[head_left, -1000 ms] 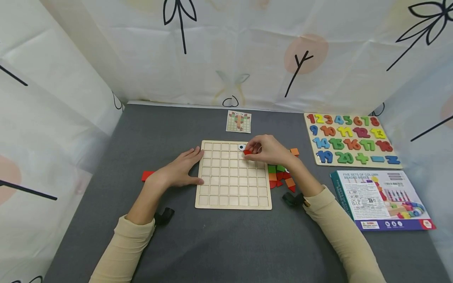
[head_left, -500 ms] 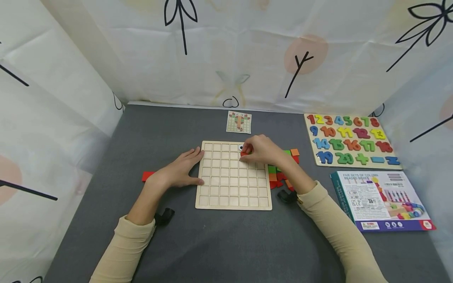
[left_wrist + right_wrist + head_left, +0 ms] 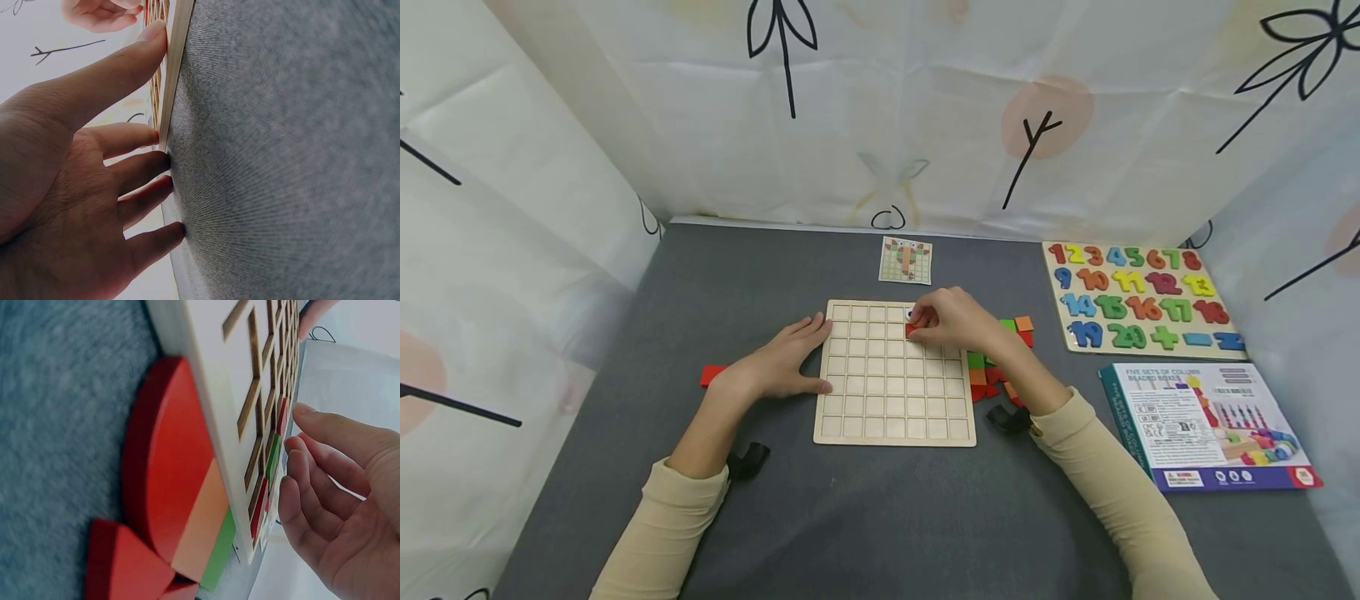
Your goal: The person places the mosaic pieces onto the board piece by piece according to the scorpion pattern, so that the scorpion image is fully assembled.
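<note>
- right hand [image 3: 955,321], center of the frame: thumb and fingertips pinching a little red piece [image 3: 911,329] over the upper right part of the gridded wooden board [image 3: 885,404]
- just above that piece there's a round eye piece [image 3: 909,314], partly hidden by the fingers
- right wrist view also shows a green piece [image 3: 273,454] sitting in the board near it
- left hand [image 3: 778,362]: not grabbing anything, fingers spread, thumb and fingertips up against the board's left edge
- loose pieces [image 3: 977,377] in red, orange and green bunched at the board's right side, partly behind the forearm
- one red block [image 3: 712,374] by the left wrist
- pattern card [image 3: 906,260] up top, above the board
- number puzzle [image 3: 1120,351] at upper right, boxed set [image 3: 1180,417] below it, all on a dark gray surface [image 3: 850,533]
</note>
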`<state>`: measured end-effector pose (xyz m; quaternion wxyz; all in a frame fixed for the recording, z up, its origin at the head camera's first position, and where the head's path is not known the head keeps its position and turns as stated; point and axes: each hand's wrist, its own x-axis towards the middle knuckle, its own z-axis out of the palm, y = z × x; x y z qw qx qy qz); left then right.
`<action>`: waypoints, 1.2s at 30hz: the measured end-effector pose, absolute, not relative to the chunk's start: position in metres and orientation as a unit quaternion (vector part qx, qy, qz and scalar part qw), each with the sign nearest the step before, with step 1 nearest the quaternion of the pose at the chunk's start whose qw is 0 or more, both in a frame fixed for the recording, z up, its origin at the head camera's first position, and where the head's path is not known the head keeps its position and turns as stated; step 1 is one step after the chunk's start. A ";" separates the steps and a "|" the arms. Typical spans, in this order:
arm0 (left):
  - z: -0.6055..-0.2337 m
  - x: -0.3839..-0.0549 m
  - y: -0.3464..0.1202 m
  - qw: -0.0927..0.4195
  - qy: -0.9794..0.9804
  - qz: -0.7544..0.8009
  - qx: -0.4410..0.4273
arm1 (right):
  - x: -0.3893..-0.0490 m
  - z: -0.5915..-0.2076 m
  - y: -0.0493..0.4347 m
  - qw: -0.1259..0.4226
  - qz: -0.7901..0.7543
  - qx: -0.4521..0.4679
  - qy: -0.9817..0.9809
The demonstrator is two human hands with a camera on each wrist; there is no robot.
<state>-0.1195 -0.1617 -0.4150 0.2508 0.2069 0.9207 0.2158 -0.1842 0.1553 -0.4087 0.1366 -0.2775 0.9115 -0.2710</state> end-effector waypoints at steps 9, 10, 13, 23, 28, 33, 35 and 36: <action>-0.417 -0.116 -0.157 0.253 0.921 0.216 0.202 | -0.180 -0.407 0.183 0.131 -0.309 -0.259 0.906; -0.417 -0.116 -0.157 0.253 0.921 0.215 0.202 | -0.179 -0.407 0.186 0.130 -0.312 -0.257 0.905; -0.417 -0.116 -0.157 0.255 0.921 0.216 0.201 | -0.178 -0.408 0.197 0.127 -0.317 -0.254 0.905; -0.418 -0.116 -0.157 0.259 0.920 0.216 0.198 | -0.166 -0.406 0.231 0.137 -0.308 -0.223 0.915; -0.418 -0.116 -0.156 0.258 0.921 0.215 0.199 | -0.160 -0.408 0.247 0.147 -0.303 -0.218 0.916; -0.419 -0.117 -0.157 0.257 0.920 0.215 0.202 | -0.153 -0.409 0.261 0.156 -0.305 -0.221 0.913; -0.418 -0.117 -0.157 0.257 0.920 0.216 0.202 | -0.150 -0.410 0.265 0.163 -0.305 -0.228 0.910; -0.418 -0.117 -0.157 0.257 0.920 0.216 0.203 | -0.148 -0.411 0.267 0.166 -0.303 -0.232 0.909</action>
